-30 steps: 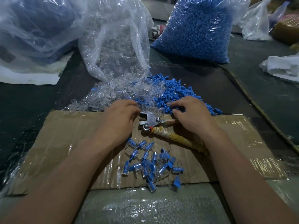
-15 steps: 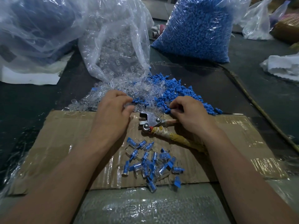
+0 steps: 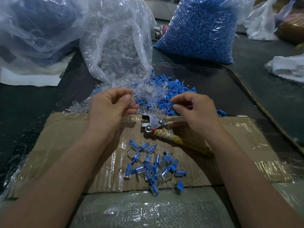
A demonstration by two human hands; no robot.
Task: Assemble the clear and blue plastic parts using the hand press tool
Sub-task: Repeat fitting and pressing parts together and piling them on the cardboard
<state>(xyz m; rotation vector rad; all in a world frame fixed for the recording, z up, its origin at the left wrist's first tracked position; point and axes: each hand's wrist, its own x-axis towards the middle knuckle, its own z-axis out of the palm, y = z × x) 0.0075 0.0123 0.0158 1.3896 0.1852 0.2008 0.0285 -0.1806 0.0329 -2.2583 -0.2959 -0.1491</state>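
Two hands, held apart above the far edge of a cardboard sheet (image 3: pixel 57 142).

Left hand (image 3: pixel 111 111): thumb and forefinger pinch one clear part (image 3: pixel 131 101).

Right hand (image 3: pixel 196 111): fingers curled, thumb tip close to the forefinger. Whether anything sits between them cannot be told.

Hand press tool (image 3: pixel 152 123): lies on the cardboard sheet between the two hands and slightly nearer the person. Its metal head points toward the left hand without touching it, and its taped handles run under the right wrist.

Heap of clear parts (image 3: pixel 144 89): just beyond the left fingertips.

Heap of blue parts (image 3: pixel 177 87): just beyond the right hand, mingling with the clear heap in the middle.

Assembled pieces (image 3: pixel 153 167), clear with blue inserts: a loose cluster on the cardboard between the forearms, nearer the person than the tool.

Open bag of clear parts (image 3: pixel 118 46): well beyond the left hand, its mouth at the clear heap.

Full bag of blue parts (image 3: pixel 197 30): well beyond the right hand.

Dark counter (image 3: pixel 24 104): carries all of the above.
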